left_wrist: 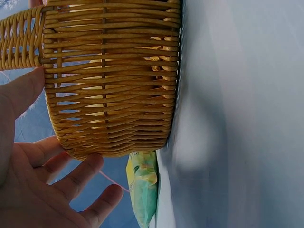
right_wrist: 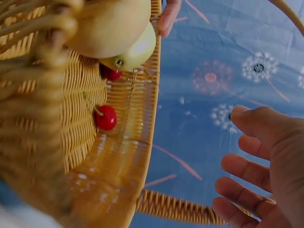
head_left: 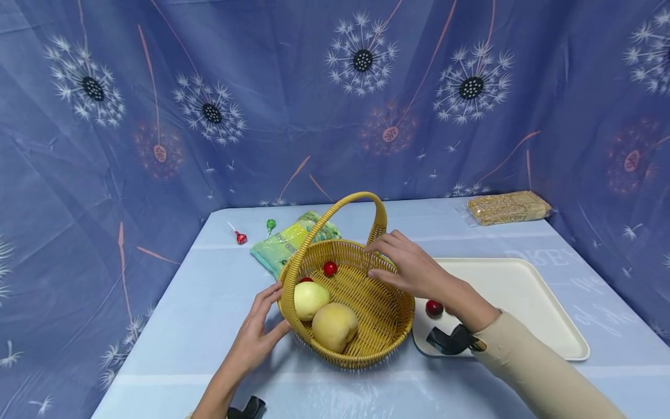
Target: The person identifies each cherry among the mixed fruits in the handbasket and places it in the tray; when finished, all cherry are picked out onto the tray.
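A yellow wicker basket (head_left: 379, 326) with a tall arched handle stands at the middle of the table. Inside it, on the left, lie a pale green-yellow fruit (head_left: 311, 300) like an apple or pear and a larger yellow peach-like fruit (head_left: 335, 327). Two red cherries rest in there too; one cherry (right_wrist: 105, 117) shows fully in the right wrist view, the other is partly hidden. My left hand (head_left: 256, 331) touches the basket's left side with spread fingers, thumb near the handle's base. Over the right rim hovers my right hand (head_left: 405, 265), fingers loosely bent, holding nothing.
To the basket's right lies a cream tray (head_left: 515, 302) with a dark red cherry (head_left: 434, 308) on it. A green-yellow packet (head_left: 288, 241) sits behind the basket, with red (head_left: 241, 238) and green (head_left: 270, 224) lollipops farther left. A clear-wrapped grain-like block (head_left: 508, 208) lies back right.
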A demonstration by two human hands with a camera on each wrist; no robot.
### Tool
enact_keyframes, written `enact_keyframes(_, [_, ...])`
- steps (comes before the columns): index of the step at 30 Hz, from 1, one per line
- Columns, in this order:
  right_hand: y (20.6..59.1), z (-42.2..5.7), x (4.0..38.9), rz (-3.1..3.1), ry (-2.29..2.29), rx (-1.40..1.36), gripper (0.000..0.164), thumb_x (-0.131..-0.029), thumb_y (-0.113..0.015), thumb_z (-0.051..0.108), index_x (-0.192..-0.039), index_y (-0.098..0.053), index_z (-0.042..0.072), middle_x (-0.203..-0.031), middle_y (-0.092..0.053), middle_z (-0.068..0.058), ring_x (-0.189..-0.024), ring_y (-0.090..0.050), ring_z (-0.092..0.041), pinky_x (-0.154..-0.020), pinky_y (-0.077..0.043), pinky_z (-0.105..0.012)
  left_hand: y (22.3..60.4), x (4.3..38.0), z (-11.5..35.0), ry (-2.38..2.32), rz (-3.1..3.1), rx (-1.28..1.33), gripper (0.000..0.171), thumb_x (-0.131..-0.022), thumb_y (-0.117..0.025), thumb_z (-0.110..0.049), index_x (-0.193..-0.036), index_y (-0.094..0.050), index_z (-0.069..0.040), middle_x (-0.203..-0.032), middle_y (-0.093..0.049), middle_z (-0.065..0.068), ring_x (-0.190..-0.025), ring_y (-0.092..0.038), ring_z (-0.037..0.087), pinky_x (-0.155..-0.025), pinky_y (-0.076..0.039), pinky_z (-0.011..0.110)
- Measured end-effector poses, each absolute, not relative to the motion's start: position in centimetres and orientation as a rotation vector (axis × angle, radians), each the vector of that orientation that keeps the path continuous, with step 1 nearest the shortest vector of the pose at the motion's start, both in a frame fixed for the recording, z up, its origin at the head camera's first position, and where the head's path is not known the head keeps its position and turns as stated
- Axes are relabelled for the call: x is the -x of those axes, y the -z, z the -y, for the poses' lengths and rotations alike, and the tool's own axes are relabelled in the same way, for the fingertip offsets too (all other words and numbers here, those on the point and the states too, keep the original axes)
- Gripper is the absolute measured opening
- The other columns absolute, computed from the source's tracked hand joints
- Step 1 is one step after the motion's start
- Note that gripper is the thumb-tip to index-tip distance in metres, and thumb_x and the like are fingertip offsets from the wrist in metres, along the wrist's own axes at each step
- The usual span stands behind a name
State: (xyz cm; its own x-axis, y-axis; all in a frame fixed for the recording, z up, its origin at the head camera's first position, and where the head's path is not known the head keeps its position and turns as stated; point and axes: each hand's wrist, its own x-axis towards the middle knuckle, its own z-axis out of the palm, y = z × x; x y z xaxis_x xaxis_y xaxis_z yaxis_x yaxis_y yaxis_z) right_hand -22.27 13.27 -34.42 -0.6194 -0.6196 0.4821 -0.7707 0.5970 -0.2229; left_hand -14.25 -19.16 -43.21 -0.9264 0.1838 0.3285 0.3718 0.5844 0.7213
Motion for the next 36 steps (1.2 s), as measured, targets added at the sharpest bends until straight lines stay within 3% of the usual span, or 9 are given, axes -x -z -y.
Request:
enact_keyframes(9, [34.6,-10.1,24.2,2.482,-0.501,-1.180,0.034,-0.087,-0.068,0.028,-0.117,-0.063,0.013,-0.110,-0.064,-0.002,-0.103,-0.057,-0.018,-0.088,-0.049,-0.036,43.3,14.3,19.1,1.260,2.596,0.460,0.058,-0.087,-0.068,-0.026,-0.139,-0.044,-0.019,-0.149,-0.035,0.002,-0.139,-0.033,0.031,-0.104,-0.033,0.061])
enact_keyframes(13, [34.9,-9.1,25.1,2.558,-0.485,-1.180,0.035,-0.088,-0.067,0.028,-0.119,-0.062,0.013,-0.111,-0.063,-0.002,-0.105,-0.058,-0.020,-0.101,-0.045,-0.041,43.3,14.2,19.1,1.262,2.600,0.451,0.059,-0.087,-0.068,-0.026,-0.139,-0.044,-0.019,-0.150,-0.034,0.001,-0.139,-0.033,0.031,-0.105,-0.033,0.061])
enact_keyframes(16, [35.4,-8.3,25.7,2.607,-0.492,-1.204,0.036,-0.088,-0.066,0.028,-0.121,-0.061,0.012,-0.112,-0.062,-0.004,-0.101,-0.057,-0.020,-0.097,-0.047,-0.039,43.2,14.2,19.1,1.262,2.602,0.447,0.059,-0.086,-0.068,-0.027,-0.140,-0.044,-0.018,-0.150,-0.034,0.002,-0.139,-0.033,0.031,-0.104,-0.033,0.062])
enact_keyframes(20, [36.0,-7.5,26.4,2.701,-0.501,-1.238,0.037,-0.090,-0.063,0.026,-0.124,-0.059,0.012,-0.114,-0.060,-0.005,-0.099,-0.054,-0.019,-0.082,-0.047,-0.034,43.2,14.2,19.1,1.262,2.599,0.450,0.059,-0.086,-0.068,-0.026,-0.139,-0.044,-0.018,-0.150,-0.034,0.003,-0.139,-0.033,0.031,-0.104,-0.033,0.062])
enact_keyframes(22, [36.3,-7.1,26.7,2.749,-0.501,-1.257,0.038,-0.091,-0.062,0.026,-0.126,-0.058,0.013,-0.116,-0.059,-0.004,-0.101,-0.053,-0.020,-0.082,-0.047,-0.035,43.2,14.2,19.1,1.266,2.599,0.446,0.059,-0.086,-0.068,-0.026,-0.139,-0.044,-0.019,-0.150,-0.034,0.002,-0.139,-0.033,0.031,-0.105,-0.032,0.062])
enact_keyframes(30, [37.5,-6.1,28.0,2.921,-0.520,-1.287,0.045,-0.089,-0.065,0.025,-0.132,-0.053,0.014,-0.129,-0.055,-0.005,-0.116,-0.051,-0.025,-0.095,-0.044,-0.041,43.4,14.2,19.1,1.279,2.611,0.429,0.058,-0.087,-0.067,-0.028,-0.140,-0.044,-0.020,-0.150,-0.033,0.001,-0.139,-0.032,0.032,-0.105,-0.032,0.063])
enact_keyframes(36, [38.2,-5.4,28.8,3.050,-0.463,-1.278,0.050,-0.090,-0.064,0.023,-0.137,-0.049,0.018,-0.139,-0.050,-0.004,-0.135,-0.041,-0.026,-0.112,-0.033,-0.044,43.3,14.2,19.1,1.274,2.613,0.423,0.058,-0.087,-0.067,-0.028,-0.139,-0.044,-0.022,-0.150,-0.034,-0.001,-0.139,-0.033,0.031,-0.105,-0.032,0.062])
